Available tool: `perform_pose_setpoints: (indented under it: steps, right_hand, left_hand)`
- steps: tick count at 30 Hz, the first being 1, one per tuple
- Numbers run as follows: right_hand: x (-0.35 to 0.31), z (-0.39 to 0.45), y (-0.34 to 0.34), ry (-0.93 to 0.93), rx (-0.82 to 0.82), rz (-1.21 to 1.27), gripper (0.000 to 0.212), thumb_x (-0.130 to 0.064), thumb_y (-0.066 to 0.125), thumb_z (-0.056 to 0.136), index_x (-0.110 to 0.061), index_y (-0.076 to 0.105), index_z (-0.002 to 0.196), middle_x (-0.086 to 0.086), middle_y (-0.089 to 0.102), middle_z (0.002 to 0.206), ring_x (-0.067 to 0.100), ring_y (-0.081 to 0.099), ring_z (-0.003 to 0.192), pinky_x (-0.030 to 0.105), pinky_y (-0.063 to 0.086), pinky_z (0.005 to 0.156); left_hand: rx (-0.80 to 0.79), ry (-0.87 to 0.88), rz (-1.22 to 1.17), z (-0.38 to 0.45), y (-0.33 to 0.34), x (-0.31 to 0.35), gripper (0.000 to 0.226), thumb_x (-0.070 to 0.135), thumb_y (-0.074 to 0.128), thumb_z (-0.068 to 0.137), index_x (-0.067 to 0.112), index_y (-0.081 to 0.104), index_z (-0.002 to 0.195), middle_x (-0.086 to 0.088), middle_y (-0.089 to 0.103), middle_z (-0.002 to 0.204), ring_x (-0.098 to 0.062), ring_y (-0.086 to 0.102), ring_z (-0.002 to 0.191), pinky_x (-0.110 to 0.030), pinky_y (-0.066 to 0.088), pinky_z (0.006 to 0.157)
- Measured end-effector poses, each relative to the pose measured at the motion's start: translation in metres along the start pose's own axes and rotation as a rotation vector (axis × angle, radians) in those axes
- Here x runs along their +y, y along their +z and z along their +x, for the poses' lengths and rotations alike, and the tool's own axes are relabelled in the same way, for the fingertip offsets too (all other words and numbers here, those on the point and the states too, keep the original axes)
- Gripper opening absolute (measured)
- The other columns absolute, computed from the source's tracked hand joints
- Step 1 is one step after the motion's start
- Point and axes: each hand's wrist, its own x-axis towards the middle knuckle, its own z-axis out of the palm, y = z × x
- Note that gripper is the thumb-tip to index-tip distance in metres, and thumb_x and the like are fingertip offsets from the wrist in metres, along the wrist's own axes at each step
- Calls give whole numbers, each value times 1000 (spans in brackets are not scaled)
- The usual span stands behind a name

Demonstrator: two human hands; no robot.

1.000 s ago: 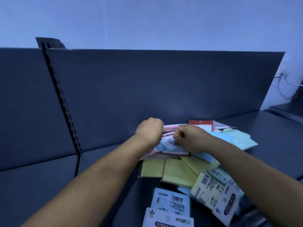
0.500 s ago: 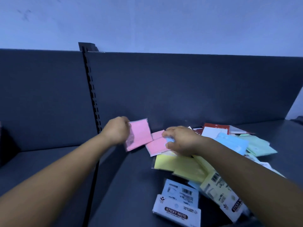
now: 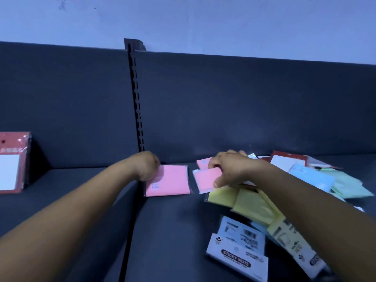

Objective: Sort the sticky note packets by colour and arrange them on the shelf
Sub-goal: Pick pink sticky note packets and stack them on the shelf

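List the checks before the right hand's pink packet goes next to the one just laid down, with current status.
1. First pink packet flat on the shelf: ok.
2. Left hand off it: not ok, at its left edge.
3. Right hand gripping second pink packet: ok.
4. Second packet free of the yellow packets: cannot tell.
5. Bare shelf between the two pinks: not ok, narrow gap.
6. Third pink packet left in the pile: ok, behind the right hand.
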Motion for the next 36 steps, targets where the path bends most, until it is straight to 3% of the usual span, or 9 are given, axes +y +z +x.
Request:
perform_pose_setpoints:
  steps: [4,7,12,15,19,24,30,33,36]
  right_hand:
    - [2,0,-7,34,101,250,21,-26,72,78,-26,53,85,-7,59,87,16,52,86,24,37,69]
    - [2,3,-12,57,170,622,11,-17,66,85,-23,61,78,-6,60,72,14,54,62,20,40,51]
    - [-6,11,-15,75,303,838,11,-19,63,89,-23,65,79,-1,62,75,16,53,64,28,44,60]
    - [-12,15,-11,143,280,998,7,-23,65,89,-20,64,82,3,62,76,19,48,62,27,40,57]
    - [-18,25,1,150,238,871,24,-36,60,90,-14,62,81,1,54,69,19,40,61,27,34,53]
    - [2,28,2,343,46,325,43,-50,64,79,-17,58,106,1,67,98,24,62,94,30,50,81]
    - [0,31,3,320,9,458,73,-41,78,66,-21,46,129,1,67,87,24,64,93,33,53,83]
    - [3,35,7,309,54,589,57,-25,83,63,-16,55,112,3,66,99,26,68,89,42,60,76]
    - [5,35,5,289,137,712,24,-13,77,75,-11,66,97,6,71,92,20,67,75,31,56,70]
  left_hand:
    - [45,87,-26,7,4,-7,30,8,41,93,14,71,97,-3,69,103,-18,59,89,-22,43,73]
    - [105,92,-143,11,8,-4,21,13,47,94,18,68,96,1,66,97,-17,59,91,-21,42,77]
    - [167,79,-363,18,14,-2,21,11,48,95,11,68,98,-2,66,96,-18,62,94,-19,43,80]
    - [138,51,-543,16,14,4,30,20,43,101,3,66,110,-3,65,90,-11,59,74,-15,46,61]
    - [36,102,-555,18,20,8,45,49,52,93,7,64,103,1,62,92,-13,57,84,-24,46,79]
    - [34,104,-320,22,29,2,41,33,81,73,16,62,104,-1,66,96,-16,63,86,-25,49,83]
    - [-4,118,-263,21,28,-3,22,22,78,78,16,68,96,-5,73,94,-18,67,78,-27,54,79]
    - [-4,112,-226,23,25,-7,22,25,77,78,19,68,97,0,72,91,-16,68,83,-25,54,81]
    - [27,109,-200,22,22,-9,20,25,76,79,21,67,96,2,72,89,-13,66,78,-23,52,77]
